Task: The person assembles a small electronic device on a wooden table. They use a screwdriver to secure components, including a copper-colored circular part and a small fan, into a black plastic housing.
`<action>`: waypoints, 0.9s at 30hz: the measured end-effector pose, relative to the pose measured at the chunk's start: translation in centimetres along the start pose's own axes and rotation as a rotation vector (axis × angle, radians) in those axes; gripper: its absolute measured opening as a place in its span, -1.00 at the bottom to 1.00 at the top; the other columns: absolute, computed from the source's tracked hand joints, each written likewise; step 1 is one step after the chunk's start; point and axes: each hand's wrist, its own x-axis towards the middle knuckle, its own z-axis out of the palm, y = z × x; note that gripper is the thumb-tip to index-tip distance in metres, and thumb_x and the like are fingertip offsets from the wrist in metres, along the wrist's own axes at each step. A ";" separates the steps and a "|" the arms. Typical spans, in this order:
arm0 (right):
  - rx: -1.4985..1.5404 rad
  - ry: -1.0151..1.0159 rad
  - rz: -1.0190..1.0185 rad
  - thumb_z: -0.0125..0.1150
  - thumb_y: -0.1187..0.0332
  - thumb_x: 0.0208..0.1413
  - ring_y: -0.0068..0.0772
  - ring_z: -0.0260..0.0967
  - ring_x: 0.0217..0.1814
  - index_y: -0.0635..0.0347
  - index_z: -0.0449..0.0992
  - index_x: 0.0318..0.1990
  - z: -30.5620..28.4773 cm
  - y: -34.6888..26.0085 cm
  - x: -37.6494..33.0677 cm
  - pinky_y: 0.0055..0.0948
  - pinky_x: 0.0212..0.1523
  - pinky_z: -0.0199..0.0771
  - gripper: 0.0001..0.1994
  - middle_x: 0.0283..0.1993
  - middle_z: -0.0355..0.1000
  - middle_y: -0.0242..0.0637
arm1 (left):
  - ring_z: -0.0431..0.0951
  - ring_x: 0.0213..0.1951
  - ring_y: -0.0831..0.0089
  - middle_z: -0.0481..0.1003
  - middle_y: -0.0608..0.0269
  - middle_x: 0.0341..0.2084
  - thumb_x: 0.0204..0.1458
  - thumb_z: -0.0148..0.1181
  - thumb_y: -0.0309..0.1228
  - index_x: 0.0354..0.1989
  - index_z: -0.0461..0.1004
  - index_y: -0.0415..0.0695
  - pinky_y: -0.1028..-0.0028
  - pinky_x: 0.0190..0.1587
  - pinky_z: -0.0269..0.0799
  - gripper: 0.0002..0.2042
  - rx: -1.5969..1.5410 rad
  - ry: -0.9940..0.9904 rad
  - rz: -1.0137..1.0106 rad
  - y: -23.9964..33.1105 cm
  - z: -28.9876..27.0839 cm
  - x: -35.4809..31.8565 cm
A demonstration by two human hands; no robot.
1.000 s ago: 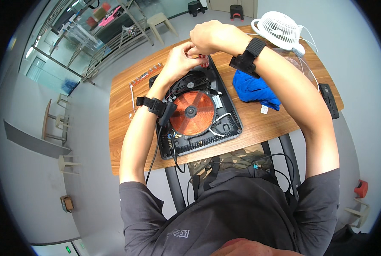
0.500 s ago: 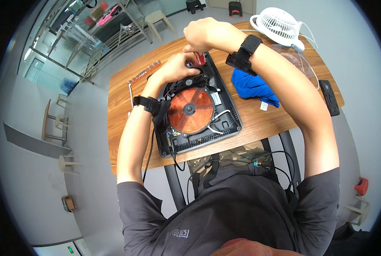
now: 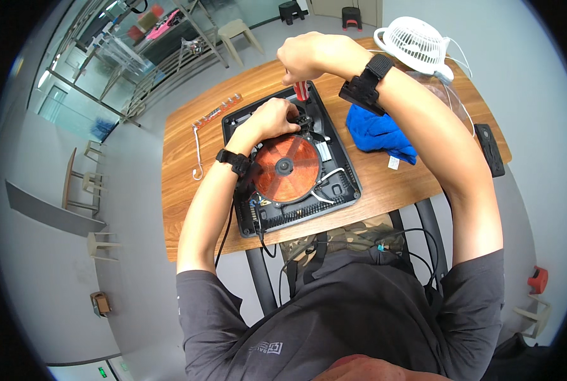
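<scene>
An opened induction cooker (image 3: 342,166) lies on the wooden table, its round copper coil (image 3: 287,167) showing in the middle of the black casing. My left hand (image 3: 274,119) reaches over the far part of the casing, fingers curled onto a black plastic part (image 3: 304,122) just beyond the coil. Most of that part is under the fingers. Above the casing's far end, my right hand (image 3: 300,60) is closed round a screwdriver (image 3: 302,91) with a red and white handle. The handle points down; its tip cannot be made out.
Blue cloth (image 3: 378,132) lies right of the cooker, beneath my right forearm. Farther right are a white fan (image 3: 415,43) and a black power strip (image 3: 490,150). At the left, an orange strip with metal studs (image 3: 217,109) trails a white hooked cord (image 3: 198,152).
My left hand has shifted nearer to the coil, covering the black part. My right hand sits slightly higher, and more of the red and white handle shows below it.
</scene>
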 end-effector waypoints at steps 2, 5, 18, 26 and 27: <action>0.002 0.043 -0.001 0.29 0.10 0.13 0.02 0.60 -0.07 0.28 0.61 -0.09 0.4 0.2 -0.1 -0.11 -0.05 0.61 -0.60 -0.15 0.61 -0.01 | 0.60 -0.18 -0.04 0.59 -0.17 -0.28 -0.16 0.43 -0.32 -0.26 0.62 -0.33 0.20 -0.04 0.50 -0.66 -0.049 0.013 0.015 -0.1 0.2 0.1; 0.043 0.073 -0.011 0.27 0.11 0.15 0.02 0.59 -0.05 0.28 0.59 -0.06 0.7 0.6 -0.2 -0.11 -0.03 0.60 -0.60 -0.15 0.61 -0.01 | 0.61 -0.26 -0.03 0.59 -0.14 -0.37 -0.18 0.41 -0.34 -0.31 0.61 -0.34 0.22 -0.10 0.52 -0.68 -0.041 0.004 0.020 0.2 -0.2 0.2; 0.049 -0.012 0.051 0.31 0.16 0.14 0.05 0.59 -0.04 0.34 0.48 0.12 0.5 -0.2 0.7 -0.08 -0.07 0.60 -0.51 -0.10 0.60 0.05 | 0.65 -0.24 0.03 0.64 -0.09 -0.35 -0.14 0.49 -0.31 -0.23 0.62 -0.32 0.25 -0.08 0.54 -0.63 -0.081 0.037 0.003 0.2 -0.4 -0.2; 0.090 0.037 -0.095 0.33 0.21 0.11 0.06 0.58 -0.05 0.37 0.46 0.11 1.0 0.0 0.7 -0.10 -0.08 0.59 -0.50 -0.10 0.59 0.10 | 0.66 -0.16 0.10 0.64 -0.08 -0.26 -0.10 0.51 -0.30 -0.20 0.62 -0.31 0.26 -0.05 0.55 -0.63 -0.074 -0.006 -0.011 0.4 -0.6 -0.4; 0.080 0.036 -0.102 0.33 0.22 0.10 0.06 0.59 -0.05 0.39 0.47 0.09 1.0 -0.1 0.9 -0.10 -0.08 0.59 -0.52 -0.11 0.59 0.10 | 0.66 -0.16 0.12 0.64 -0.08 -0.25 -0.10 0.51 -0.31 -0.21 0.62 -0.31 0.27 -0.06 0.55 -0.64 -0.075 -0.008 0.001 0.5 -0.8 -0.4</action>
